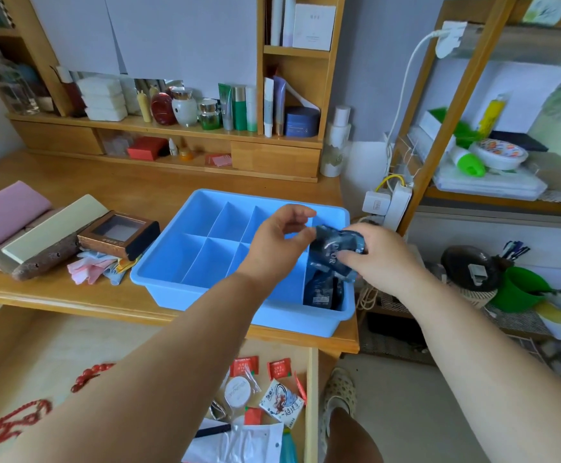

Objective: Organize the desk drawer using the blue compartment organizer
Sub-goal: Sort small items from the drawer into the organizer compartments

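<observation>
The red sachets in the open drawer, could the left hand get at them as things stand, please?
Probably yes: the left hand holds nothing, and the red sachets lie uncovered in the open drawer, with only its own forearm above them.

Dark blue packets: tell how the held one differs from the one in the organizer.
The held dark blue packet is gripped by the right hand above the blue organizer; the stowed packet stands in its near right compartment. The held one looks crumpled. Both share dark glossy wrapping.
</observation>
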A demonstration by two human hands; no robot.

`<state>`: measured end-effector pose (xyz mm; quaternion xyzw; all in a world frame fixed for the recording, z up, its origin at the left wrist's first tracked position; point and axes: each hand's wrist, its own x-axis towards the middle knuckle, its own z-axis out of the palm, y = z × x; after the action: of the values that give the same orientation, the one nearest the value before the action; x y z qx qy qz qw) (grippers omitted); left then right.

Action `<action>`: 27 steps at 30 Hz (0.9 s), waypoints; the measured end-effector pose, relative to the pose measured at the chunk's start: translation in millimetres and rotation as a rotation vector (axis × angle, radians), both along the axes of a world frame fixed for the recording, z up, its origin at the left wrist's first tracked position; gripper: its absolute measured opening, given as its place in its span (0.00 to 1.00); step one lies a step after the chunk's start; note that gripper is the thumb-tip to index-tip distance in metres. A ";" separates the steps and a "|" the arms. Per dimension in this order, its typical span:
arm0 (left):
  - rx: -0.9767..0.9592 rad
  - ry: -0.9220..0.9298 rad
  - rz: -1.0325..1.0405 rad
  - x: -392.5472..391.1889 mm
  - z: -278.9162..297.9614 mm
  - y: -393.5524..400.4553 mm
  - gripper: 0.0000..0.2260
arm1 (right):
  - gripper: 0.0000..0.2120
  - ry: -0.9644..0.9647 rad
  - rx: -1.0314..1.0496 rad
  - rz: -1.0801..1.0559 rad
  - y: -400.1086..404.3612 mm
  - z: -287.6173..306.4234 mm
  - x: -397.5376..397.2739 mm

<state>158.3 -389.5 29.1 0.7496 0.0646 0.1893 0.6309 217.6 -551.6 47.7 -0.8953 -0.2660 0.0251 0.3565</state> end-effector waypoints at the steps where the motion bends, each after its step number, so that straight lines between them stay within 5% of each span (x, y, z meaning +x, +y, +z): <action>1: 0.065 0.004 0.047 1.1 -5.1 -0.3 0.12 | 0.08 0.041 0.079 -0.066 -4.9 -1.3 2.7; 4: 0.517 0.146 -0.046 4.8 -19.6 -5.3 0.10 | 0.09 0.121 0.287 -0.228 -18.9 0.1 9.2; 7: 0.822 0.268 -0.197 8.9 -24.0 -16.5 0.17 | 0.10 0.106 0.248 -0.254 -23.3 1.8 11.3; 12: 0.902 0.350 -0.256 17.9 -25.3 -21.3 0.16 | 0.04 0.144 0.185 -0.309 -18.2 -2.4 12.2; 16: 0.868 0.338 -0.198 20.3 -29.1 -18.9 0.07 | 0.07 0.207 0.187 -0.322 -17.5 -1.8 15.3; 21: 0.816 0.349 -0.150 23.4 -33.4 -10.3 0.08 | 0.15 0.190 0.158 -0.214 -13.3 3.1 10.5; 27: 0.729 0.371 -0.152 22.1 -30.1 -5.3 0.10 | 0.30 0.149 -0.239 -0.101 7.4 9.4 -6.5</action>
<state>180.4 -394.8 -1.0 0.9480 0.0504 0.0146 0.3140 211.1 -544.2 57.1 -0.9392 -0.1886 0.1051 0.2669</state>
